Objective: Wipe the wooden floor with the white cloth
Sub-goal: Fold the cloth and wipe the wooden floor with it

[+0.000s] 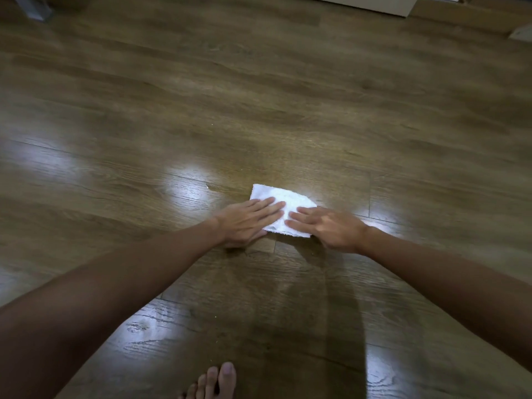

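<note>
The white cloth (283, 210) is pressed flat on the wooden floor (259, 110), in the middle, by the left hand (249, 221) and right hand (331, 228), both with straight fingers laid on it.

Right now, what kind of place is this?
Probably a room in a home: wood-plank floor, a bare foot on it, and a white baseboard at the far edge. Both hands press a white cloth flat.

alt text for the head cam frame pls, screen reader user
Both hands press flat on a folded white cloth lying on the wooden floor, left hand on its left part, right hand on its right. Bare forearms reach in from below, and toes of one bare foot show at the bottom edge.
</note>
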